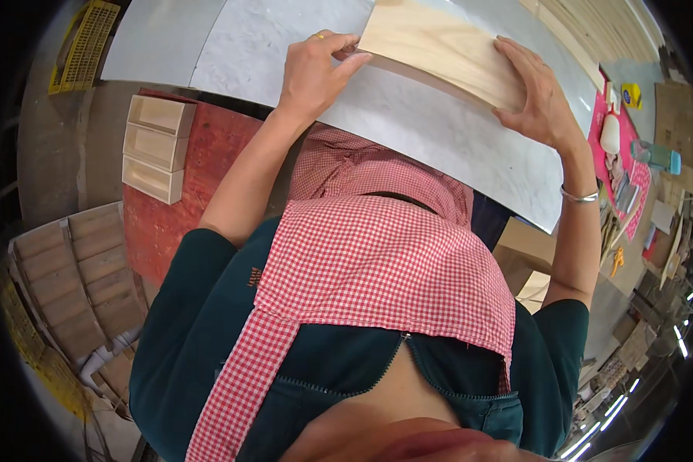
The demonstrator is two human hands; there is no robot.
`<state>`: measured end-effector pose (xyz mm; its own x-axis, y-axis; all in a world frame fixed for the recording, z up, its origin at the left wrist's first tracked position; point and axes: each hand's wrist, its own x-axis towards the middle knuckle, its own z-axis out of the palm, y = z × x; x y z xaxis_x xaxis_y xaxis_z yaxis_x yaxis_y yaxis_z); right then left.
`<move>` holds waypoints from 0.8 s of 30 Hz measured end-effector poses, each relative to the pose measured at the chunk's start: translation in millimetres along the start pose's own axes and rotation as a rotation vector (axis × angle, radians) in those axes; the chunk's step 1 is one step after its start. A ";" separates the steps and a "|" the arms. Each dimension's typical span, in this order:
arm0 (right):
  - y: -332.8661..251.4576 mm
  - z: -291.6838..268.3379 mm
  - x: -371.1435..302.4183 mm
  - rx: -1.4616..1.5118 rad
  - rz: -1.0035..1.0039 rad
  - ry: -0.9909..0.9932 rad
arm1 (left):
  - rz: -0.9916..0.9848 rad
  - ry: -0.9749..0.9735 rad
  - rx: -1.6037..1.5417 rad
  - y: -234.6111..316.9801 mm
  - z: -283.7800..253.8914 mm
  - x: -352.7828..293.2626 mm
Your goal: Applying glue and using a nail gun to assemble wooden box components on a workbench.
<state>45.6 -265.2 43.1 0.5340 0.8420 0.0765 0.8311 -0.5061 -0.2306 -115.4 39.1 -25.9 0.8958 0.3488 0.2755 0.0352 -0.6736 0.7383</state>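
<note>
A light wooden board [439, 48], or a stack of thin ones, lies across the pale marbled tabletop [408, 108]. Its long near edge faces me, and its far side runs out of the picture. My left hand [314, 75] grips the left end, thumb and fingers at the corner. At the other end my right hand [537, 100] is closed around the board, fingers on top and thumb at the near edge.
To the left, three small open wooden boxes [155, 146] sit in a row on a reddish board [208, 154]. A yellow plastic crate [86, 46] stands beyond. Long wooden strips [608, 23] lie far right, near a pink cloth [602, 127], a white bottle [610, 135] and orange scissors [617, 262].
</note>
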 end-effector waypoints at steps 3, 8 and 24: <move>2.9 10.6 5.6 -0.033 -0.079 0.069 | 0.018 0.024 0.072 -2.0 -2.4 -2.9; 277.2 217.7 -90.0 0.719 0.066 0.135 | 0.157 0.008 0.174 12.1 1.9 10.3; 25.5 15.5 -21.7 0.073 0.067 0.220 | 0.248 -0.010 0.373 7.5 -6.2 7.7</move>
<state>52.8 -293.5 20.6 0.6152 0.7422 0.2660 0.7834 -0.5378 -0.3115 -111.0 40.8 -14.5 0.9015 0.1421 0.4088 -0.0251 -0.9258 0.3773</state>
